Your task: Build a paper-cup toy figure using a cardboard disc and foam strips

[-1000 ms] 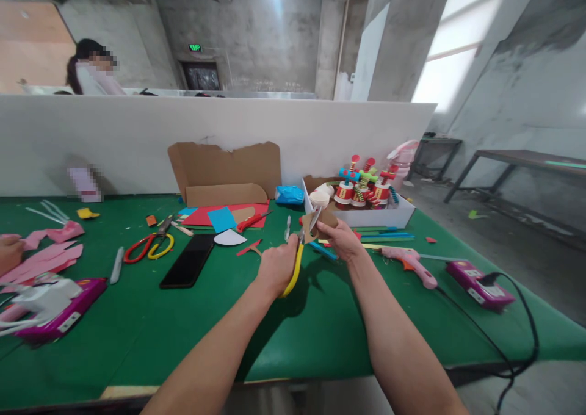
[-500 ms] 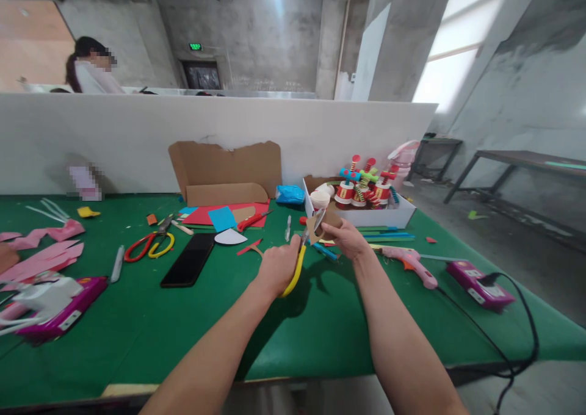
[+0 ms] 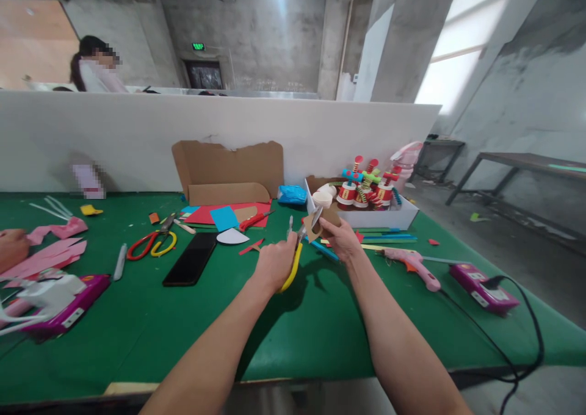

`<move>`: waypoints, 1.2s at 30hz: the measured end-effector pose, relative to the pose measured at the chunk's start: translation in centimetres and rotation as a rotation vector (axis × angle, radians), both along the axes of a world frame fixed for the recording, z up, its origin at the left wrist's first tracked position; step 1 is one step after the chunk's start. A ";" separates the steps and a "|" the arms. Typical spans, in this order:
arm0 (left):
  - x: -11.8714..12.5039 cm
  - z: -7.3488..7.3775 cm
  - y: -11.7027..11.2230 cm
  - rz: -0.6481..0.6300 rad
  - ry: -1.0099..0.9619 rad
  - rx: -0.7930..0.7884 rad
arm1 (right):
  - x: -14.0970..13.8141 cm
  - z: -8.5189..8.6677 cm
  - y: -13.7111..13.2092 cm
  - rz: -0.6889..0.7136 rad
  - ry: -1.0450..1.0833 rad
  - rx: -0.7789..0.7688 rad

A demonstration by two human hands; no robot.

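My left hand point(image 3: 275, 263) is wrapped round a pair of scissors point(image 3: 293, 271) with a yellow handle, above the green table. Its blades point up and away, against a small piece of brown cardboard point(image 3: 330, 218). That cardboard is pinched in my right hand point(image 3: 342, 237), just in front of a white box point(image 3: 387, 218). Whether the blades are closed on the cardboard is too small to tell. Blue strips point(image 3: 323, 249) lie on the table below the two hands.
A black phone point(image 3: 191, 259), red-and-yellow-handled scissors point(image 3: 153, 243) and a red utility knife point(image 3: 254, 220) lie to the left. On the right are a pink glue gun point(image 3: 414, 263) and a purple power strip point(image 3: 485, 288) with a cable. Another person's hand point(image 3: 13, 249) rests at far left.
My left hand and the scissors have shifted slightly left relative to the table. At far left, more of the other person's hand has come into view. The camera view has moved a little.
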State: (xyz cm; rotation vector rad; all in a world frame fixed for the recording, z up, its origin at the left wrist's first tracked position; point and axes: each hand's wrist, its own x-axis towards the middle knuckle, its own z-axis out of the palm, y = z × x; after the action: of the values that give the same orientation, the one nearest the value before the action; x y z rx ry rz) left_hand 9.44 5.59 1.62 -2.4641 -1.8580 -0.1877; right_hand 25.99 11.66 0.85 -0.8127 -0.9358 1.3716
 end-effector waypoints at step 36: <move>0.4 0.2 -0.3 -0.009 -0.017 -0.047 | 1.0 -0.3 -0.1 0.093 -0.193 0.002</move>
State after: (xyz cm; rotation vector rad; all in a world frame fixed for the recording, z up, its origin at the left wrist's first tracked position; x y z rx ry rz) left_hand 9.82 5.34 1.82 -2.5095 -1.8801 -0.1670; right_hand 26.97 11.59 0.56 -0.9219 -1.1368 1.3883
